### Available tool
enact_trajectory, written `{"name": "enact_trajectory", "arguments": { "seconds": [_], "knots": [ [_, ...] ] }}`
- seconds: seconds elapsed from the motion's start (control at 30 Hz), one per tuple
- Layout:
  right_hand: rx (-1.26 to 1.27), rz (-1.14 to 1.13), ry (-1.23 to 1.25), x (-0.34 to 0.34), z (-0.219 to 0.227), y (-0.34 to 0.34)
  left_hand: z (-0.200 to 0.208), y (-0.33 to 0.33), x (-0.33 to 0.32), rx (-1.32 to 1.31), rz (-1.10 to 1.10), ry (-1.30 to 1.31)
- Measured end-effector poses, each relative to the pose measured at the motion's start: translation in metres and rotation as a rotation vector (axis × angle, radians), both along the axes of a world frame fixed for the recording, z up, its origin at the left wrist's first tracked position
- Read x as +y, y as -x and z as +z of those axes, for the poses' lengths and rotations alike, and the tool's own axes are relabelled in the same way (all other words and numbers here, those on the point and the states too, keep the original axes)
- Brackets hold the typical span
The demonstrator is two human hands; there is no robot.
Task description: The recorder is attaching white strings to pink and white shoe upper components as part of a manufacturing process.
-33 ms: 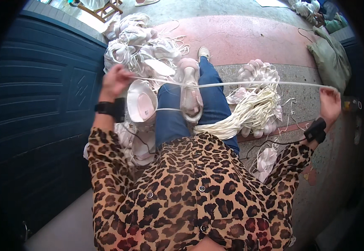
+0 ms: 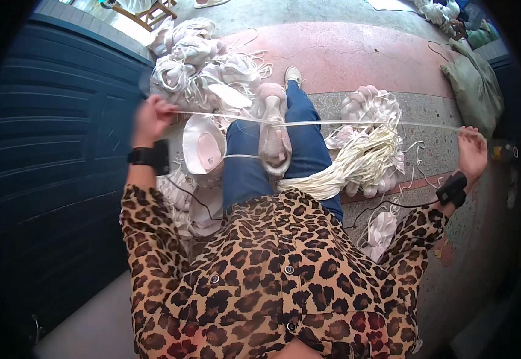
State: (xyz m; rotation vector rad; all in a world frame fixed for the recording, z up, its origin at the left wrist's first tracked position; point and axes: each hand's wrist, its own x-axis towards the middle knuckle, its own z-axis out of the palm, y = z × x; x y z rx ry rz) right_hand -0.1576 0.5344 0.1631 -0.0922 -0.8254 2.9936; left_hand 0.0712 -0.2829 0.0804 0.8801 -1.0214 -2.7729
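Between my thighs rests a pale pink and white shoe upper, its opening toward me. A white shoelace runs across it, stretched nearly straight to both sides. My left hand, closed and slightly blurred, grips one end out at the left. At the far right the other end is pinched in my right hand. Over my right thigh lies a thick hank of cream laces, its strands spreading to the right. Beside my left thigh is a white shoe part with a pink patch.
A heap of white laced uppers lies on the floor ahead left. Stacked pink-white uppers sit right of my leg, with another small stack nearer. A blue panelled door borders the left; a greenish sack stands right. Dark cables run from my wrist bands.
My left hand has moved a little further left, pulling the lace outward. The right hand has barely moved, and the shoe upper stays in place.
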Motion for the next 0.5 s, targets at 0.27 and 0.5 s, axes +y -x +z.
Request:
{"name": "enact_trajectory", "arguments": {
  "seconds": [0.27,0.5],
  "knots": [
    [0.025,0.262,-0.210,0.021,-0.080,-0.009,0.055,-0.073,-0.113,-0.160,0.359,0.380],
    [0.095,0.723,-1.190,-0.270,-0.151,-0.121,-0.026,-0.028,0.063,-0.202,-0.345,0.839]
  ]
}}
